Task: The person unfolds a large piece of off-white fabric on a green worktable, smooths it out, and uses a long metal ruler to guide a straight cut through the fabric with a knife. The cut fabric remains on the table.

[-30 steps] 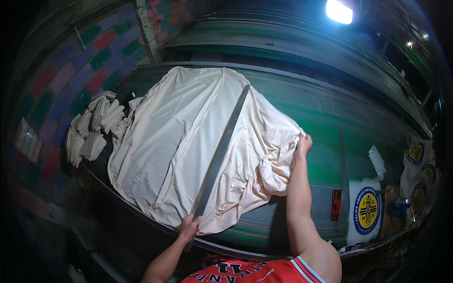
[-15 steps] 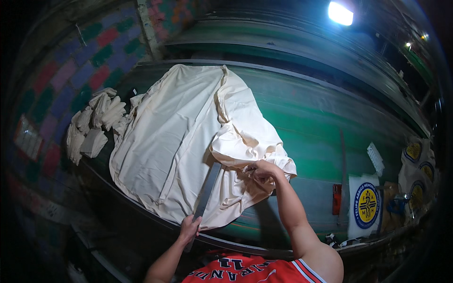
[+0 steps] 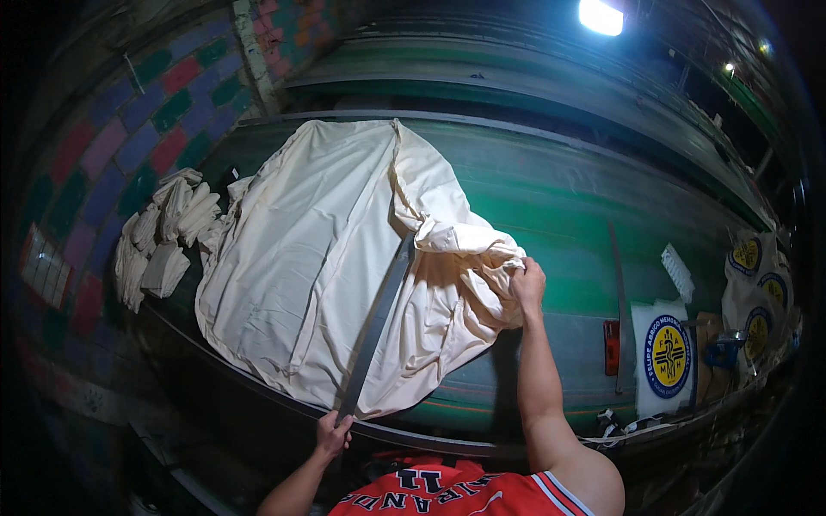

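A large sheet of cream cloth (image 3: 284, 258) is spread over the green table, smooth on its left and rumpled on its right. My left hand (image 3: 333, 433), at the table's near edge, is closed round the lower end of a long flat grey bar (image 3: 376, 331). The bar lies slantwise over the cloth, and its far end goes in under a gathered fold. My right hand (image 3: 527, 282) pinches the bunched right edge of the cloth. Part of that hand's grip is hidden by the folds.
Folded cream cloth bundles (image 3: 168, 224) are heaped at the table's left end. On the right lie a red-handled tool (image 3: 612, 344), a white sheet with a round blue and yellow emblem (image 3: 645, 396), and a blue object (image 3: 724, 351). A painted brick wall (image 3: 129, 146) stands at left.
My right hand has moved right and away from me, drawing the bunched cloth with it. More of the bar's far part shows, and its far end lies farther up the cloth.
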`<state>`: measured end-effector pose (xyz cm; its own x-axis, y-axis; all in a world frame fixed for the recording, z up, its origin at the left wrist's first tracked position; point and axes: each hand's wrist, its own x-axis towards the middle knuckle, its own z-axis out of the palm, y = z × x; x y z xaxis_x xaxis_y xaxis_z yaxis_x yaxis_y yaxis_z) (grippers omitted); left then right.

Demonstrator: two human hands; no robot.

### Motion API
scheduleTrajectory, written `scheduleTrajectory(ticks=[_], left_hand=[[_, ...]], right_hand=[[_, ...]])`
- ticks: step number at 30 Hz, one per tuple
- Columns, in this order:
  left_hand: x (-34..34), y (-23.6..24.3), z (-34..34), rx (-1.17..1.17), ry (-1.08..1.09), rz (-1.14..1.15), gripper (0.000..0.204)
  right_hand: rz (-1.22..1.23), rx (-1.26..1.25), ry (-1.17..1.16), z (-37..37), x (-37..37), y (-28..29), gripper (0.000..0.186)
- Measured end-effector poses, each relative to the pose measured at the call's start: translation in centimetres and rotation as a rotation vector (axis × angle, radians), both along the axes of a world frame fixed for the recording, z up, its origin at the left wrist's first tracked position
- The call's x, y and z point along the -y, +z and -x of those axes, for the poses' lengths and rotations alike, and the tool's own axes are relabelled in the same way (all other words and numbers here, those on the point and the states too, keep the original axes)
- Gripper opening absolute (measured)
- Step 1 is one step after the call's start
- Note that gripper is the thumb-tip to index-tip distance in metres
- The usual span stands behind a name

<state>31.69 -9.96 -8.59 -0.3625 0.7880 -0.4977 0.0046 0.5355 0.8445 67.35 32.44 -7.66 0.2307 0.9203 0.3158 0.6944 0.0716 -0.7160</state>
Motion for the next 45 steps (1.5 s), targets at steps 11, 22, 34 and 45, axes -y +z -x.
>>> scheduleTrajectory(ticks=[11, 22, 34, 45], left_hand=[[-8.7, -1.4, -1.9, 0.067, -0.063, -0.104, 0.028], [-10.8, -1.8, -1.7, 0.044, -0.089, -0.019, 0.026], [1.4, 1.5, -1.1, 0.026, -0.042, -0.067, 0.027], [-8.7, 1.5, -1.8, -0.015, -0.080, -0.214, 0.026]], right_hand=[[-0.074, 0.258, 0.406, 4.1, 5.0, -2.7, 0.017], [0.394, 0.280, -0.146, -2.5, 5.8, 3.5, 0.034], [0.337, 0.140, -0.148, -4.9, 4.4, 1.7, 0.033], [0.057, 0.134, 0.251, -0.6, 4.0, 1.6, 0.029]])
